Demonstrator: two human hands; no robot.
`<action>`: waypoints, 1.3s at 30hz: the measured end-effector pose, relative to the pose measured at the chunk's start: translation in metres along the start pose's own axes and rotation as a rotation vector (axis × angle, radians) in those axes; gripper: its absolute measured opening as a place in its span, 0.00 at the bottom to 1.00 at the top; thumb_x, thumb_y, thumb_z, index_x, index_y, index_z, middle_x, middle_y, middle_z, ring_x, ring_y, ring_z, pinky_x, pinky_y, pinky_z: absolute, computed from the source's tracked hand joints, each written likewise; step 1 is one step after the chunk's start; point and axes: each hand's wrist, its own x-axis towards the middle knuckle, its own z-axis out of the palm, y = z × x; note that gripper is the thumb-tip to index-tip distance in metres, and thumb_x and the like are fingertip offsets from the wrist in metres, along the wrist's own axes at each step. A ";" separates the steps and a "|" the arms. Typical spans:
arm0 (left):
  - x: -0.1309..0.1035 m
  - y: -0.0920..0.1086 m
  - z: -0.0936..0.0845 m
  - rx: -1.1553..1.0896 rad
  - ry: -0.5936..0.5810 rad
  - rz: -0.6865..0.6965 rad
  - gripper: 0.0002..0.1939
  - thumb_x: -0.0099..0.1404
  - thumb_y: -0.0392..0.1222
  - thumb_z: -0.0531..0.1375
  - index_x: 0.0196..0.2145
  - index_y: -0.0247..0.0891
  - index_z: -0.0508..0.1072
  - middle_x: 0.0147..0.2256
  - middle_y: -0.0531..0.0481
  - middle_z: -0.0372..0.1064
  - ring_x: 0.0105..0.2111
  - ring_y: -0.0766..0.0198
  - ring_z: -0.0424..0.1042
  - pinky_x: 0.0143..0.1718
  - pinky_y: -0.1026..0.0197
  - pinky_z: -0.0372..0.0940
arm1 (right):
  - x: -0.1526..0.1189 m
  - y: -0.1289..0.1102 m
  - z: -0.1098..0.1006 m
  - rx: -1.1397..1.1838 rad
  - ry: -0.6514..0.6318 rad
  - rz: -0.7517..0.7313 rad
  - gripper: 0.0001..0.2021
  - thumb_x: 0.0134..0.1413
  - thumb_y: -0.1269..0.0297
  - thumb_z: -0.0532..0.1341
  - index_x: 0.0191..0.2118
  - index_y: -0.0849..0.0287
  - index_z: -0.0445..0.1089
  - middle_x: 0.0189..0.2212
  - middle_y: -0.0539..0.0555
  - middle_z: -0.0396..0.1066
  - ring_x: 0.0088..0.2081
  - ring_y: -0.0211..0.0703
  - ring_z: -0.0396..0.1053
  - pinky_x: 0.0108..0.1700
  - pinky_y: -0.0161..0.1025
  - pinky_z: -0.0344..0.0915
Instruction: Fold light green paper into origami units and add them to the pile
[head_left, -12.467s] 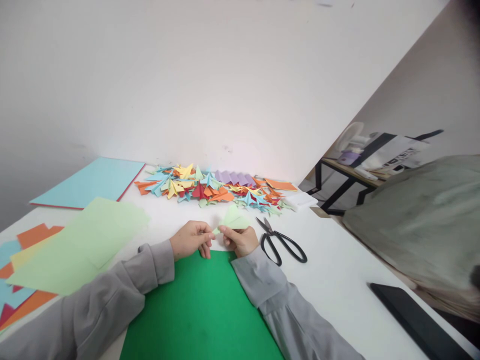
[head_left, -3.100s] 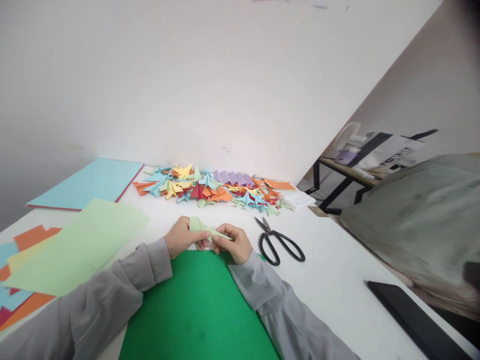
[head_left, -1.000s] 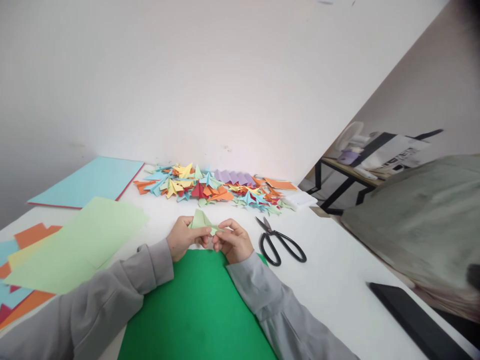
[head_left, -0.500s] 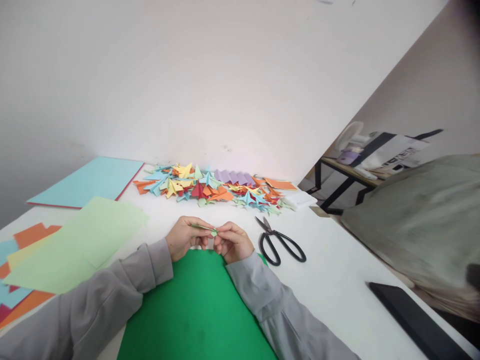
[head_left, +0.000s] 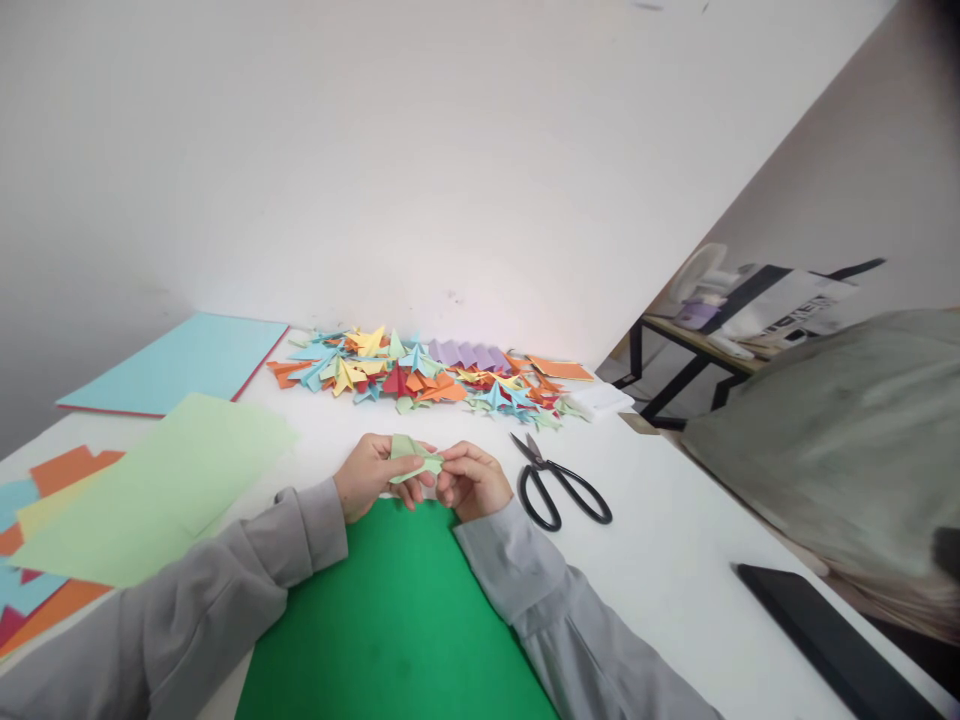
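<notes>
Left of the green sheet (head_left: 390, 610), the left sleeve (head_left: 225, 570) overlaps the edge of the pale sheet (head_left: 172, 480) in view; whether they touch I cannot tell. A careless sweep of that arm could drag the pale sheet, along with the scraps (head_left: 60, 470) partly under it, across the bench (head_left: 645, 600). At the green sheet's far edge, the folded slip (head_left: 433, 464) seems the likeliest trouble: an uneven pinch could set a crease off line, a sharp pull could tear its narrow end, and a loosened thumb might let the folds spring apart. Right of the green sheet's far end, the scissors (head_left: 561, 482) lie with blades slightly parted, near enough that the right cuff could knock them if that arm swung outward.

As for the hands, the left hand (head_left: 367, 475) is closed on the slip, thumb on the near face and fingers behind, just above the green sheet's far edge. The right hand (head_left: 476, 482), beside it, is curled in, thumb and forefinger pinching the slip's right tip.
</notes>
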 end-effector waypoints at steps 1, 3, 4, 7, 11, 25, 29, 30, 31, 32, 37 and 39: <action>0.000 0.000 0.000 0.005 -0.009 0.001 0.18 0.49 0.43 0.61 0.37 0.29 0.70 0.23 0.47 0.70 0.16 0.68 0.66 0.16 0.64 0.62 | 0.000 0.000 0.000 0.002 0.006 0.004 0.03 0.26 0.73 0.58 0.16 0.61 0.66 0.07 0.49 0.66 0.06 0.34 0.57 0.08 0.28 0.54; 0.000 0.000 -0.001 0.011 -0.013 0.001 0.18 0.49 0.43 0.61 0.36 0.29 0.70 0.23 0.47 0.70 0.16 0.68 0.66 0.16 0.65 0.62 | 0.000 0.000 0.000 0.004 0.016 0.007 0.03 0.26 0.73 0.58 0.16 0.61 0.66 0.07 0.49 0.65 0.06 0.34 0.57 0.07 0.28 0.53; 0.000 0.000 -0.001 0.011 -0.008 0.001 0.18 0.49 0.42 0.62 0.36 0.29 0.70 0.22 0.47 0.70 0.16 0.68 0.66 0.16 0.65 0.62 | 0.000 0.000 0.000 0.003 0.017 0.005 0.03 0.26 0.73 0.58 0.17 0.62 0.66 0.07 0.49 0.65 0.06 0.34 0.57 0.07 0.28 0.53; 0.000 0.000 -0.002 0.007 0.010 0.001 0.18 0.49 0.41 0.62 0.37 0.29 0.70 0.21 0.47 0.69 0.16 0.67 0.66 0.15 0.65 0.61 | 0.000 0.000 0.000 -0.003 0.006 -0.004 0.03 0.26 0.73 0.58 0.17 0.62 0.67 0.07 0.49 0.66 0.06 0.34 0.57 0.08 0.28 0.53; 0.000 0.000 -0.002 0.002 0.011 0.000 0.20 0.49 0.40 0.61 0.41 0.30 0.68 0.21 0.48 0.70 0.15 0.67 0.66 0.15 0.64 0.61 | 0.000 0.001 -0.001 -0.012 -0.015 -0.014 0.03 0.28 0.73 0.58 0.19 0.61 0.67 0.08 0.49 0.66 0.07 0.34 0.58 0.08 0.28 0.54; 0.000 0.000 0.001 -0.001 0.024 0.003 0.20 0.48 0.40 0.61 0.39 0.29 0.69 0.21 0.48 0.68 0.17 0.67 0.66 0.16 0.64 0.62 | 0.000 0.000 0.000 -0.011 -0.018 -0.018 0.03 0.28 0.73 0.58 0.18 0.61 0.66 0.08 0.49 0.66 0.07 0.34 0.58 0.08 0.27 0.55; 0.002 -0.003 0.001 0.028 -0.004 0.064 0.16 0.48 0.40 0.61 0.34 0.28 0.71 0.20 0.49 0.67 0.19 0.66 0.66 0.18 0.64 0.63 | 0.001 0.000 0.000 -0.005 -0.005 -0.019 0.03 0.28 0.73 0.58 0.18 0.61 0.66 0.08 0.49 0.66 0.07 0.34 0.58 0.08 0.27 0.54; 0.003 -0.003 0.001 0.035 -0.003 0.076 0.14 0.49 0.40 0.61 0.33 0.28 0.72 0.19 0.49 0.67 0.19 0.67 0.66 0.18 0.64 0.64 | 0.001 0.001 0.000 -0.005 -0.003 -0.018 0.03 0.28 0.73 0.58 0.18 0.61 0.66 0.08 0.49 0.66 0.07 0.34 0.58 0.08 0.27 0.54; 0.003 -0.003 0.001 0.040 0.002 0.082 0.13 0.49 0.40 0.61 0.31 0.28 0.72 0.19 0.49 0.67 0.19 0.67 0.66 0.19 0.63 0.64 | 0.001 0.001 0.000 -0.005 -0.003 -0.017 0.03 0.28 0.73 0.58 0.18 0.61 0.66 0.08 0.49 0.66 0.07 0.34 0.58 0.08 0.27 0.54; 0.003 -0.003 0.000 0.041 0.010 0.085 0.12 0.49 0.40 0.60 0.30 0.28 0.72 0.19 0.49 0.67 0.18 0.67 0.66 0.19 0.63 0.64 | 0.001 0.001 0.000 -0.004 -0.003 -0.017 0.03 0.28 0.73 0.59 0.18 0.61 0.66 0.08 0.49 0.66 0.07 0.34 0.58 0.08 0.27 0.54; 0.002 -0.001 0.001 0.036 0.058 0.066 0.09 0.48 0.38 0.60 0.26 0.28 0.73 0.18 0.48 0.68 0.16 0.67 0.66 0.18 0.64 0.63 | 0.001 0.002 0.000 -0.003 -0.008 -0.021 0.03 0.28 0.73 0.59 0.18 0.62 0.67 0.08 0.50 0.67 0.07 0.34 0.58 0.08 0.28 0.55; 0.001 0.000 0.002 0.016 0.082 0.053 0.09 0.48 0.37 0.61 0.27 0.28 0.73 0.20 0.47 0.69 0.17 0.67 0.66 0.17 0.64 0.63 | 0.000 0.003 0.000 -0.004 -0.006 -0.024 0.03 0.28 0.73 0.59 0.18 0.62 0.67 0.08 0.50 0.67 0.07 0.34 0.58 0.08 0.28 0.55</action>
